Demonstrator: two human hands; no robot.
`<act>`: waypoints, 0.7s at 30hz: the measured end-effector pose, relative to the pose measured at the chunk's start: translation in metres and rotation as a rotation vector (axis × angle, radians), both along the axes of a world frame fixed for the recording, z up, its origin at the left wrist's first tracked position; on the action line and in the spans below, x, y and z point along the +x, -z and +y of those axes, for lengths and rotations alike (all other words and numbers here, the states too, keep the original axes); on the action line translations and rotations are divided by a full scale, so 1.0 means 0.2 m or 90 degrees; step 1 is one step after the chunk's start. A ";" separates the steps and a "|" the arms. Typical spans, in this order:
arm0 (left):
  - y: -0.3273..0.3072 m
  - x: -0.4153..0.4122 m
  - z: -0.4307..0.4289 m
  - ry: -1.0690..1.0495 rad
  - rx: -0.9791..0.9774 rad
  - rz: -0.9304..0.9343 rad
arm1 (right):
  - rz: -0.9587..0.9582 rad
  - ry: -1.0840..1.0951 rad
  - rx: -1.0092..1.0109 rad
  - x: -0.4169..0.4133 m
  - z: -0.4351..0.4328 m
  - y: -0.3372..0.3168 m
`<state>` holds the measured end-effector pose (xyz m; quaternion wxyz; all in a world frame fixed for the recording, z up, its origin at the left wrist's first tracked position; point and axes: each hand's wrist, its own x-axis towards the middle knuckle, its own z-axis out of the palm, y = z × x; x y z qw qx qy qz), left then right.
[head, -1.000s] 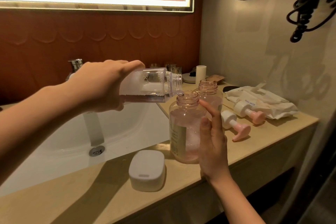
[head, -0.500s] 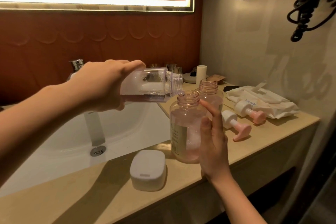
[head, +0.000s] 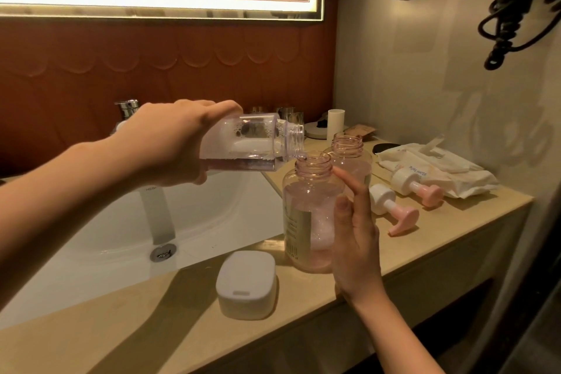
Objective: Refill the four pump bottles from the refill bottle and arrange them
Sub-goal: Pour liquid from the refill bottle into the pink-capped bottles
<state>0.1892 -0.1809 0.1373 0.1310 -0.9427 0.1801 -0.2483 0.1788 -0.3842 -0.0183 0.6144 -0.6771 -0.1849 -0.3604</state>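
Early on: the left hand (head: 170,146) fingers clamp the tilted refill bottle (head: 258,143), filling a part-full pump bottle (head: 309,222) against the right hand (head: 355,246)'s straight fingers; the second bottle (head: 349,149) beyond them waits.

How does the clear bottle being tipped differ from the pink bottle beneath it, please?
The clear bottle lies almost level in the left hand; the pink bottle stands upright on the counter. The pink bottle bears a label; the clear bottle shows none. Both are uncapped.
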 end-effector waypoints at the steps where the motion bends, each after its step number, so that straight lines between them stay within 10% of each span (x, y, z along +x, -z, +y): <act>1: 0.00 0.00 0.00 0.000 0.000 0.000 | -0.003 0.001 -0.002 0.00 0.00 0.00; 21: 0.00 0.00 0.00 0.009 -0.001 -0.004 | 0.008 0.023 -0.014 0.00 0.00 0.00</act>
